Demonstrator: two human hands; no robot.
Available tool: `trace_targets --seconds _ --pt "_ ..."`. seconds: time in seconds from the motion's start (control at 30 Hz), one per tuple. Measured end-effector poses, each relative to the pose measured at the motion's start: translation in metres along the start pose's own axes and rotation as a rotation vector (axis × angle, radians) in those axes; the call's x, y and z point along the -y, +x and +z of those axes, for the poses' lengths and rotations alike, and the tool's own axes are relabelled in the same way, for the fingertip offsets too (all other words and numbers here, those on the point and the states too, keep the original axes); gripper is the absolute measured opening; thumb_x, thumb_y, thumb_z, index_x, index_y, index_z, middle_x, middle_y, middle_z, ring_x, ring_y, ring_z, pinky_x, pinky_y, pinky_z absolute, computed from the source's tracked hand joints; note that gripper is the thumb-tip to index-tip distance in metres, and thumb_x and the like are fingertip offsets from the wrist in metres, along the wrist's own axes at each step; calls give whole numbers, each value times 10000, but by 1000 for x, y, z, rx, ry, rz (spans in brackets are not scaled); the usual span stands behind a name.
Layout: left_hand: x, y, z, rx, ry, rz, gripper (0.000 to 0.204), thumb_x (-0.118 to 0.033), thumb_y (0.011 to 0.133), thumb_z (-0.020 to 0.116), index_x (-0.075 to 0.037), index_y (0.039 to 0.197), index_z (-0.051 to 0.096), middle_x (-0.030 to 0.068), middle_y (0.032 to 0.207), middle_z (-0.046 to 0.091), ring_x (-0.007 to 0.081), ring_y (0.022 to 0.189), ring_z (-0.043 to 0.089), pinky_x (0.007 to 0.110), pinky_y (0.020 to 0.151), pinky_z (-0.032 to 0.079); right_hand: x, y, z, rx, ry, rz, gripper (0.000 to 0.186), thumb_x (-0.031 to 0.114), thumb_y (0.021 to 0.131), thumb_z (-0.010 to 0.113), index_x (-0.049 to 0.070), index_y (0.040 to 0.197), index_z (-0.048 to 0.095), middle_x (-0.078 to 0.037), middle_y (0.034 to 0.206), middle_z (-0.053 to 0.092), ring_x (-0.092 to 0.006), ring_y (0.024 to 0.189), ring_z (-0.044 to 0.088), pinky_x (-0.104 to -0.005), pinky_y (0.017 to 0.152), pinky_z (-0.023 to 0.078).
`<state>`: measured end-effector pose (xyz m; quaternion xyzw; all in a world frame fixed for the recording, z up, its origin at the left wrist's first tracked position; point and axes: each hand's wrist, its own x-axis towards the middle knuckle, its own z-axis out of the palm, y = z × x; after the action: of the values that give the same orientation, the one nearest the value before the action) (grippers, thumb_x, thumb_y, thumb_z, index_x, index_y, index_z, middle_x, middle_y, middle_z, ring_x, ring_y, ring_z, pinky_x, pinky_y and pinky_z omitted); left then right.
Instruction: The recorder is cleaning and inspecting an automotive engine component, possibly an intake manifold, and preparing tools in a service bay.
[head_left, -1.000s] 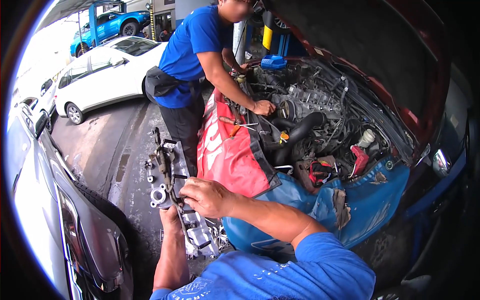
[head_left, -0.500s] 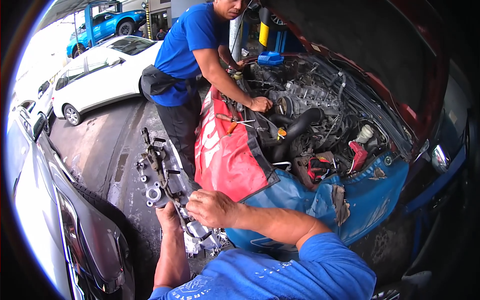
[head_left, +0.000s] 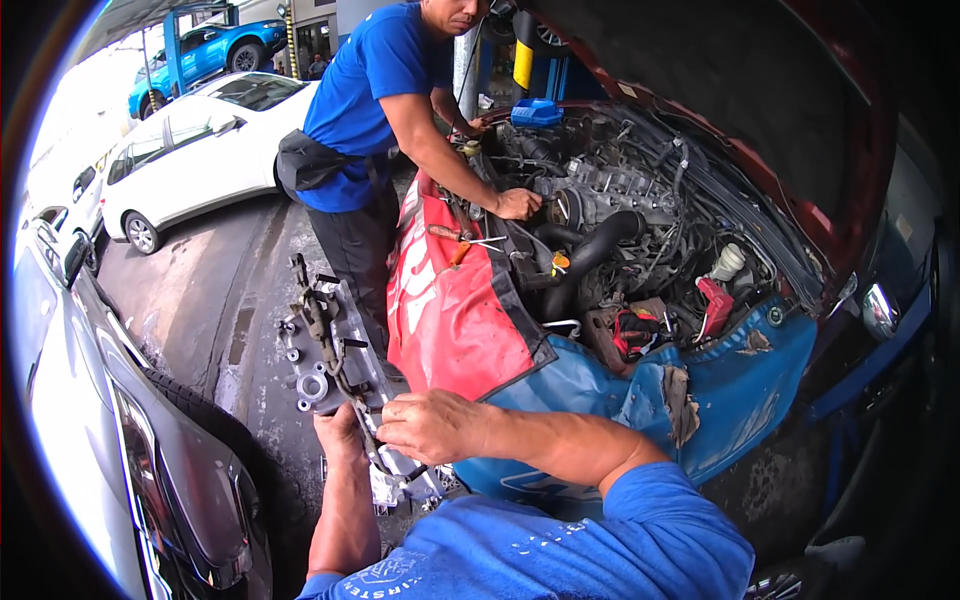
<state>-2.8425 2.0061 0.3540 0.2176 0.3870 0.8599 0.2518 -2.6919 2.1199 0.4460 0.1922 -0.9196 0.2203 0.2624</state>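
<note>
A silver cast metal engine part (head_left: pixel 312 386) with a dark wiring harness (head_left: pixel 322 325) along it is held low in front of me. My left hand (head_left: pixel 336 432) is closed on its near side, below the round opening. To the right, my right hand (head_left: pixel 430 425) has its fingers curled at the lower stretch of the harness; whatever they pinch is hidden behind them.
A co-worker in a blue shirt (head_left: pixel 370 110) leans into the open engine bay (head_left: pixel 610 220). Red (head_left: pixel 440 320) and blue (head_left: pixel 590 390) covers drape the car's edge, with screwdrivers (head_left: pixel 460 250) lying there. A grey car (head_left: pixel 170 470) stands close left, a white car (head_left: pixel 190 160) behind.
My right hand has moved right and down along the part from its upper middle toward the lower harness. The left hand keeps its grip. The co-worker's hands remain in the engine bay.
</note>
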Motion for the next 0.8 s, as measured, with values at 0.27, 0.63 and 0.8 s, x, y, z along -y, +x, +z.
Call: trace_targets --seconds 0.27,0.63,0.8 --pt "1 0 -2 -19 -19 -22 333 -49 776 744 -25 1087 627 39 967 682 157 812 663 309 730 537 -1 3 3 50 -127 74 213 217 793 713 51 785 579 -114 813 585 -315 766 615 -419 657 514" --pt "6 4 -5 0 1 -27 315 -76 797 745 -27 1088 633 36 978 687 156 818 664 308 734 536 -5 5 3 133 -191 85 206 228 815 693 42 810 605 -112 812 596 -312 745 623 -432 657 521" --pt "6 2 -7 -7 -21 -28 320 -89 804 750 -20 1093 630 41 973 688 159 813 667 313 730 541 3 8 -6 83 -157 84 221 251 813 697 48 794 613 -112 795 603 -320 742 629 -434 656 523"
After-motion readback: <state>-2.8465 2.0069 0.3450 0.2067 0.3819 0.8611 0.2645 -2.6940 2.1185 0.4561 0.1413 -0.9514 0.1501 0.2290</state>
